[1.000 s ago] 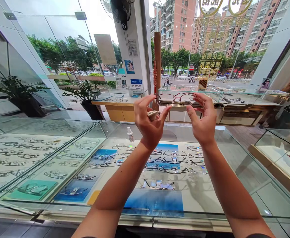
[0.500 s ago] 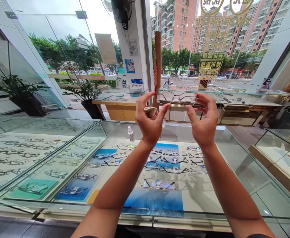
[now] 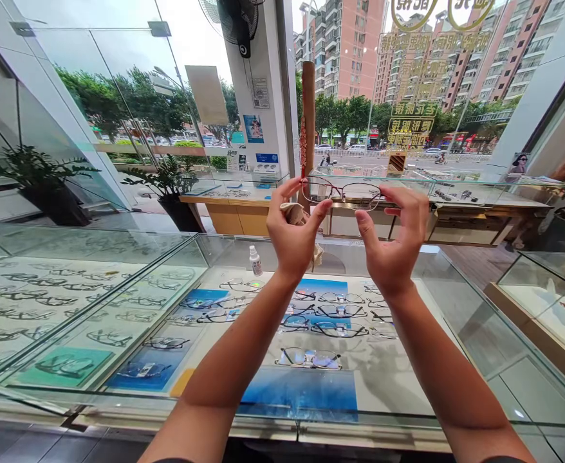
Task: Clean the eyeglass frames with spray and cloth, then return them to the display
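Note:
A pair of eyeglasses (image 3: pixel 337 191) with a thin dark-red frame is held up in front of me, above the glass counter. My left hand (image 3: pixel 295 235) grips its left end between thumb and fingers. Tucked in the same hand is a crumpled beige cloth (image 3: pixel 292 213), part of which hangs below the wrist. At the right end, my right hand (image 3: pixel 398 235) has its fingers around the frame's edge and temple, while its thumb stands apart from the lens. Fingers partly hide the temples.
Below my arms runs a glass display counter (image 3: pixel 389 392) with rows of glasses inside. A small white bottle (image 3: pixel 255 262) stands on it, left of my left wrist. Farther off are another display case (image 3: pixel 495 190), a potted plant (image 3: pixel 166 183) and large windows.
The eyeglasses have tilted slightly, their right side a little lower. My right thumb has moved left and down, away from the rim. More cloth shows below my left hand.

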{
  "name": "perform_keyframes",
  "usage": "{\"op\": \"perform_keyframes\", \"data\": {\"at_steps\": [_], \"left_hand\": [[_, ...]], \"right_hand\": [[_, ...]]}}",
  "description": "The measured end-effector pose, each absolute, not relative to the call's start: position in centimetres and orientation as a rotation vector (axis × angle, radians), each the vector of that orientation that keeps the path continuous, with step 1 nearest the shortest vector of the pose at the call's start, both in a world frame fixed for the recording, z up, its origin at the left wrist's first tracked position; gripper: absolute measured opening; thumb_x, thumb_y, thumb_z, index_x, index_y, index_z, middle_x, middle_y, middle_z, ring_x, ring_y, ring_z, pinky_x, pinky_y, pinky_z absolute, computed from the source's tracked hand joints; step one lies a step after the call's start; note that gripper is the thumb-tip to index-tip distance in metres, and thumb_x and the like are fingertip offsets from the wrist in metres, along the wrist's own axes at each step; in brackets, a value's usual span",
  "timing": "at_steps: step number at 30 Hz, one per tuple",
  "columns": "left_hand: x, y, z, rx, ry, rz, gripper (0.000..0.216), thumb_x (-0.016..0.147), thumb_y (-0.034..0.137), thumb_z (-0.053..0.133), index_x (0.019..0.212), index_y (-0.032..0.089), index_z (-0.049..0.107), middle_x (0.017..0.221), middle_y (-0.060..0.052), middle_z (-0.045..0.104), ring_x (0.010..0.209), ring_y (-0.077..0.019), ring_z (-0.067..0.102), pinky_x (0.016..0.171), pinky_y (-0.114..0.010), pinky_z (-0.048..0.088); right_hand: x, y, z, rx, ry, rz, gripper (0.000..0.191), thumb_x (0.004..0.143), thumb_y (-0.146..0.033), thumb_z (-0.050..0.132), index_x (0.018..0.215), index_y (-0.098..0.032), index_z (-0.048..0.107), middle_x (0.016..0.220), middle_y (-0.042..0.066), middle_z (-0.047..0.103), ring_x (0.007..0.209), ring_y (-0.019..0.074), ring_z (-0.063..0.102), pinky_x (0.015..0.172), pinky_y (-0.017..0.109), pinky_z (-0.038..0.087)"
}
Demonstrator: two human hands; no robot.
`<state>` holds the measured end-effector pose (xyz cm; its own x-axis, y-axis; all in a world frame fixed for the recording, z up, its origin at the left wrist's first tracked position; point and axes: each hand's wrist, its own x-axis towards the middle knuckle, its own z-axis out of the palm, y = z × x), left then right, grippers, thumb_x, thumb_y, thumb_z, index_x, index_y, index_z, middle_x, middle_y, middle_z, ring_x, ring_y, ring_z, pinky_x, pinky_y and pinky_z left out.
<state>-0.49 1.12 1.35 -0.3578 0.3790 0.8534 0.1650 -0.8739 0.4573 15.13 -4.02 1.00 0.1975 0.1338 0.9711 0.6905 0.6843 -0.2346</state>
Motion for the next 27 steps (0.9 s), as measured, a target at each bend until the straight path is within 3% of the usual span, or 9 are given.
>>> {"op": "perform_keyframes", "data": {"at_steps": [3,7,15,21,27], "left_hand": [[-0.4,0.7,1.5,1.673,0.748,2.379,0.054,0.081,0.055,0.091,0.124,0.029,0.071,0.128,-0.008,0.077,0.066,-0.0097,0.061,0.056,-0.027,0.047],[-0.3,0.3,1.3,1.699,0.717,2.491,0.053,0.082,0.053,0.092,0.124,0.03,0.07,0.131,-0.006,0.075,0.058,-0.0072,0.052,0.053,-0.028,0.045],[-0.3,0.0,0.5,1.805,0.705,2.549,0.062,0.084,0.054,0.089,0.134,0.03,0.064,0.142,-0.006,0.069,0.058,-0.0051,0.052,0.054,-0.027,0.043],[-0.1,-0.2,1.4,1.674,0.731,2.441,0.056,0.08,0.055,0.093,0.125,0.03,0.069,0.132,-0.006,0.074,0.059,-0.0074,0.052,0.057,-0.029,0.048],[-0.4,-0.1,1.8,1.591,0.761,2.334,0.053,0.076,0.047,0.097,0.119,0.028,0.072,0.125,-0.007,0.076,0.087,-0.0158,0.068,0.074,-0.03,0.056]], "right_hand": [[15.0,-4.3,1.0,-0.747,-1.346,-0.383,0.038,0.101,-0.041,0.066,0.138,-0.034,0.061,0.133,0.009,0.063,0.129,0.0336,0.06,0.105,0.056,0.054],[15.1,-4.1,1.0,-0.706,-1.29,-0.239,0.037,0.106,-0.041,0.054,0.141,-0.032,0.059,0.138,0.011,0.061,0.13,0.0319,0.061,0.105,0.053,0.054],[15.7,-3.8,1.4,-0.693,-1.248,0.002,0.033,0.109,-0.047,0.048,0.129,-0.029,0.068,0.132,0.011,0.07,0.128,0.0288,0.067,0.105,0.048,0.056],[15.9,-4.0,1.8,-0.644,-1.195,0.127,0.028,0.106,-0.046,0.055,0.115,-0.027,0.075,0.123,0.008,0.076,0.12,0.0254,0.071,0.107,0.046,0.056],[16.1,-3.4,1.7,-0.647,-1.163,0.307,0.029,0.103,-0.049,0.061,0.109,-0.026,0.078,0.118,0.006,0.08,0.116,0.0238,0.072,0.106,0.044,0.054]]}}
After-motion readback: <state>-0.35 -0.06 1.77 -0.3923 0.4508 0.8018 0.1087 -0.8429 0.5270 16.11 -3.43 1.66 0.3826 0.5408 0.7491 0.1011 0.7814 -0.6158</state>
